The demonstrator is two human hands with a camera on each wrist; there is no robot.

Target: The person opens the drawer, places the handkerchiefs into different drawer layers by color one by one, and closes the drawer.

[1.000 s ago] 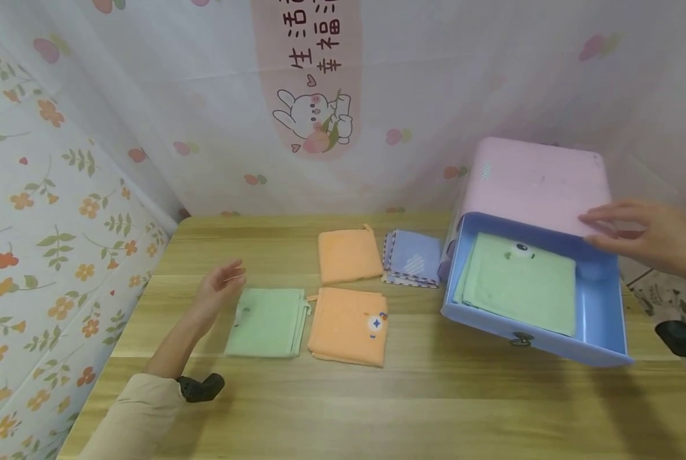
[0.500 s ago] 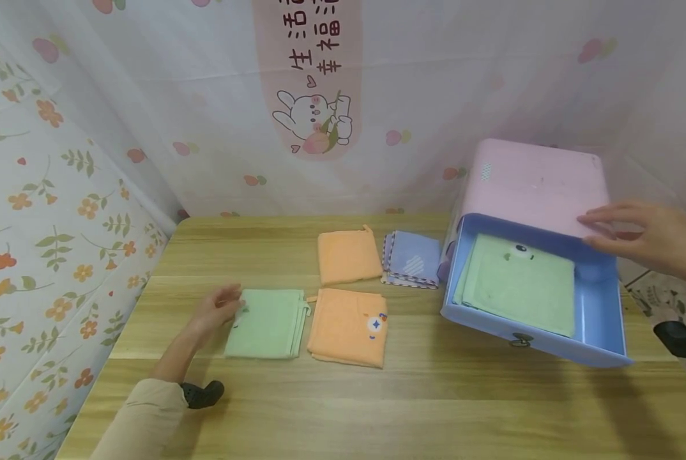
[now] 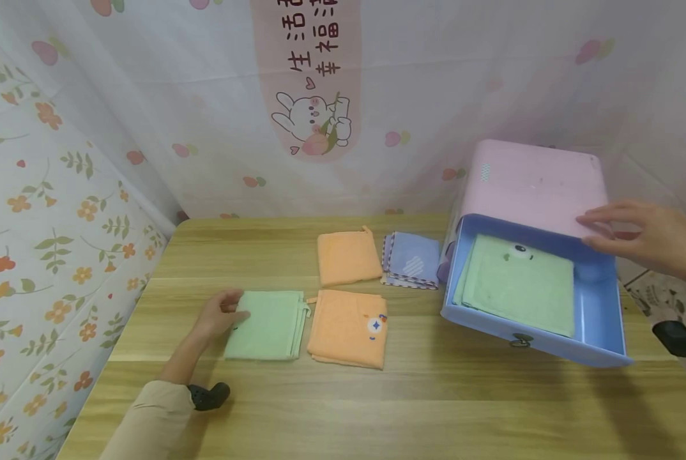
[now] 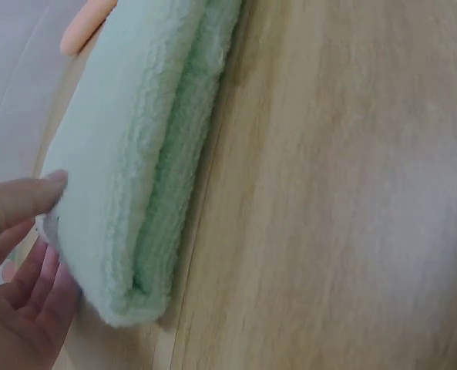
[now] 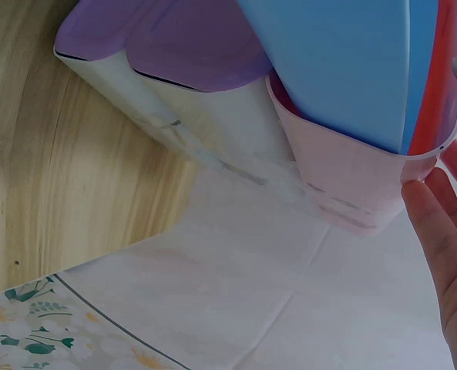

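- While the left hand rests at the left edge of the loose green cloth, its thumb lies on top and its fingers sit low along that edge; the grip looks wide, and no firm pinch shows. To take this cloth well, the fingers should probably get under the bottom layer before the thumb presses, so that the folds rise together. Half a second ago the hand was slightly farther left; the cloth lies flat on the table as before.
- Just right of it lies the nearer orange cloth, so close that a straight-up lift would likely be safer than a sideways drag. It looks unmoved.
- Farther right, the blue drawer stands pulled out, with the folded green cloth inside, toward its left. No change shows here.
- Behind the drawer, the right hand touches the front edge of the pink box, fingers rather straight; how hard it presses I cannot tell. A light, steady touch should keep the box still. Its place matches the earlier frame.
- Beyond, the farther orange cloth and the blue cloth lie side by side before the patterned curtain, as they were.
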